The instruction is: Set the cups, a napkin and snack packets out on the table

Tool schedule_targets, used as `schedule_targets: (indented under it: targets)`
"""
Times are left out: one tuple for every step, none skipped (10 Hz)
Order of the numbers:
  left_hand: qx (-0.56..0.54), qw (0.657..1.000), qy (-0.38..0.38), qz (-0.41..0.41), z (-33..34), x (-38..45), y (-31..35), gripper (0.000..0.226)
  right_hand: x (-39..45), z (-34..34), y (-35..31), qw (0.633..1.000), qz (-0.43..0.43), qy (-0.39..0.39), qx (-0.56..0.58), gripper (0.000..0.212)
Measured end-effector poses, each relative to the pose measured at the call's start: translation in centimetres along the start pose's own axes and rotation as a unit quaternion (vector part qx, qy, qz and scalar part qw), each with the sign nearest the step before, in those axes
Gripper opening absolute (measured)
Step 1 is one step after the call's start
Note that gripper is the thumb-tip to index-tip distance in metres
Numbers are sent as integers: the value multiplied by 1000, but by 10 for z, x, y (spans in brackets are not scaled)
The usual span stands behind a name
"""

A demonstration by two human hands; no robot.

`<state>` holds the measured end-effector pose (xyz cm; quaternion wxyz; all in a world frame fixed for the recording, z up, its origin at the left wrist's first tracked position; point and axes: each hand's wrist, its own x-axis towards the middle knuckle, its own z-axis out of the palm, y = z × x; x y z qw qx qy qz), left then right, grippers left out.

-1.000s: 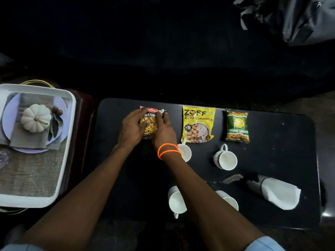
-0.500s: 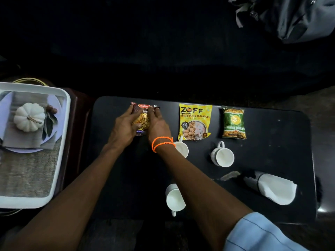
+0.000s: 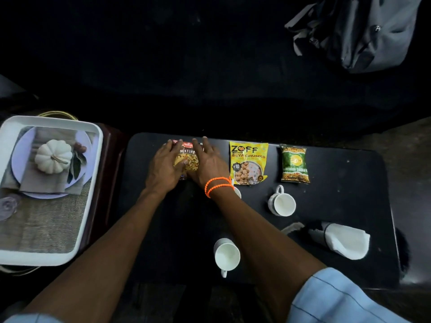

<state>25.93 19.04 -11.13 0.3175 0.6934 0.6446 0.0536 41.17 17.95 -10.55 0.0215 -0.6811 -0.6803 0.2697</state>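
On the black table (image 3: 338,183) a red "Mixture" snack packet (image 3: 187,159) lies flat at the far left. My left hand (image 3: 163,169) and my right hand (image 3: 210,166) lie on its two sides, fingers stretched out, holding it down. To its right lie a yellow soya chunks packet (image 3: 248,164) and a green packet (image 3: 295,164). One white cup (image 3: 283,203) stands below the green packet, another (image 3: 227,255) near the front edge. My right wrist hides most of a third cup (image 3: 238,192). A white napkin (image 3: 347,241) lies at the right.
A white tray (image 3: 93,183) on a stand to the left holds a plate, cloth and a white pumpkin (image 3: 53,156). A grey bag (image 3: 363,31) lies on the dark surface beyond the table. A dark rolled object (image 3: 317,234) sits against the napkin.
My fingers have gone from pinching the mixture packet's sides to lying flat over it. The packet now lies flat on the table. The view shifted slightly.
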Motion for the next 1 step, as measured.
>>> schedule_targets:
  targets:
    - [31, 999, 31, 17, -13, 2, 10, 74, -2, -23, 1, 998, -21, 50, -45, 95]
